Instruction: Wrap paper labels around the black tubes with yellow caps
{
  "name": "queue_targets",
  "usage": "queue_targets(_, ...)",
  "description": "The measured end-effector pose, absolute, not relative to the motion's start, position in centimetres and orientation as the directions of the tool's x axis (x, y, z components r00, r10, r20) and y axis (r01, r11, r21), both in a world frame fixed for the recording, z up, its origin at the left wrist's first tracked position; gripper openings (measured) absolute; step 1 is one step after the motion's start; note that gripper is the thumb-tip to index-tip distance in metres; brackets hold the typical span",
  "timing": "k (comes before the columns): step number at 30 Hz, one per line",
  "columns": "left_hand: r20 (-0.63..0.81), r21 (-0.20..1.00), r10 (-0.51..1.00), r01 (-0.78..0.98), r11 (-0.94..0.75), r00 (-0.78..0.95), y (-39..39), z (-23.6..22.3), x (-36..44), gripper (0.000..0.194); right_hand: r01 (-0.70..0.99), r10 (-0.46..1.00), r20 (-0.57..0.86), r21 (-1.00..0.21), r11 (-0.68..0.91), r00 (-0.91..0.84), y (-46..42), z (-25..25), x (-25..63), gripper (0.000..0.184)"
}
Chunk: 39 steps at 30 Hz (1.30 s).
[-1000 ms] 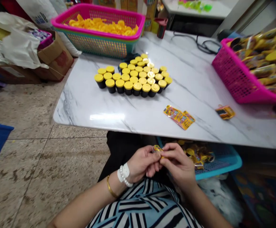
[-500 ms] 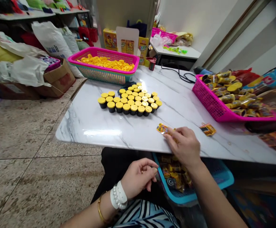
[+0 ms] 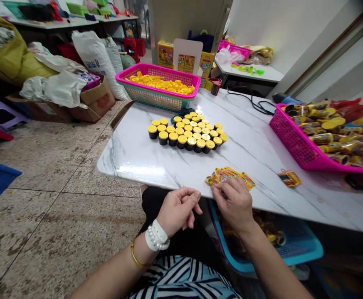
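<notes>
A fanned row of small yellow printed cards (image 3: 231,174) lies near the table's front edge. My right hand (image 3: 235,203) rests over the near side of the fan, fingers bent and tips pinched at its left end; the exact grip is partly hidden. My left hand (image 3: 179,211) hovers at the table edge, thumb against the curled index finger, nothing visible in it. Beyond the cards stand several black cups with yellow lids (image 3: 187,135), packed close together. To the right lies a small banded bundle of similar cards (image 3: 290,178).
A pink basket (image 3: 296,145) of yellow wrapped tubes stands at the right. At the back, another pink basket (image 3: 123,78) holds yellow plastic pieces. Below the table edge, a blue basket (image 3: 315,249) holds more wrapped pieces. A black cable (image 3: 256,106) crosses the far table.
The cards under my right hand are now spread into a fan, and that hand has shifted to their near side. My left hand has risen slightly. The view has swung left.
</notes>
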<state>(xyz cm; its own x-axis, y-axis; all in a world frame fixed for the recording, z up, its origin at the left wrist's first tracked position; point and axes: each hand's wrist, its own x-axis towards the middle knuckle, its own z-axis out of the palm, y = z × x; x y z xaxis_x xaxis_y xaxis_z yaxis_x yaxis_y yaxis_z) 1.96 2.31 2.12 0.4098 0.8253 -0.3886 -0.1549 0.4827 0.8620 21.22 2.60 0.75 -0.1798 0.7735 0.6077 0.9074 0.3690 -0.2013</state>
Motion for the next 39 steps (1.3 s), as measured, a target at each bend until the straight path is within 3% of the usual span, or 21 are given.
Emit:
queue_targets(5, -0.349, 0.870, 0.872, -0.227, 0.437, 0.343, 1.6, 1.8, 1.8, 0.051, 0.861, 0.718, 0.664, -0.222, 0.457, -0.210, 0.3, 1.6, 17.8, 0.010)
queue_targets(8, -0.320, 0.878, 0.891, -0.253, 0.406, 0.321, 1.4, 1.5, 1.0, 0.041, 0.756, 0.770, 0.615, -0.420, 0.502, -0.170, -1.3, 2.5, 16.6, 0.014)
queue_targets(11, -0.301, 0.910, 0.907, -0.194, 0.366, 0.295, 1.3, 1.3, -0.1, 0.035, 0.594, 0.921, 0.388, -0.749, 0.293, 0.035, -1.9, 2.9, 16.7, 0.033)
queue_targets(14, -0.268, 0.935, 0.916, -0.148, 0.321, 0.298, 1.0, 1.4, -0.5, 0.032, 0.397, 0.998, 0.044, -0.916, 0.056, -0.039, -1.6, 2.6, 16.6, 0.027)
queue_targets(16, -0.247, 0.940, 0.945, -0.184, 0.288, 0.216, 0.7, 1.6, -0.6, 0.034, 0.382, 0.997, -0.004, -0.924, 0.025, -0.077, -1.3, 2.2, 16.0, 0.023)
queue_targets(20, -0.197, 0.956, 0.978, -0.233, 0.176, -0.072, -0.5, 2.0, -0.7, 0.030, 0.453, 0.976, 0.193, -0.882, 0.128, 0.101, -1.2, 1.5, 14.4, 0.030)
queue_targets(30, -0.285, 0.911, 0.958, -0.316, 0.266, -0.017, -1.1, 1.6, -1.4, 0.034, 0.448, 0.925, 0.374, -0.839, 0.309, 0.061, -1.2, 0.6, 12.6, 0.014)
queue_targets(35, -0.312, 0.895, 0.949, -0.351, 0.274, -0.055, -0.6, 1.2, -1.9, 0.029, 0.494, 0.902, 0.426, -0.770, 0.403, -0.073, -0.9, 0.4, 11.8, 0.015)
queue_targets(39, -0.292, 0.928, 0.950, -0.272, 0.254, -0.107, -0.2, 0.9, -3.1, 0.029, 0.550, 0.869, 0.449, -0.680, 0.484, -0.209, 0.7, 1.6, 12.6, 0.015)
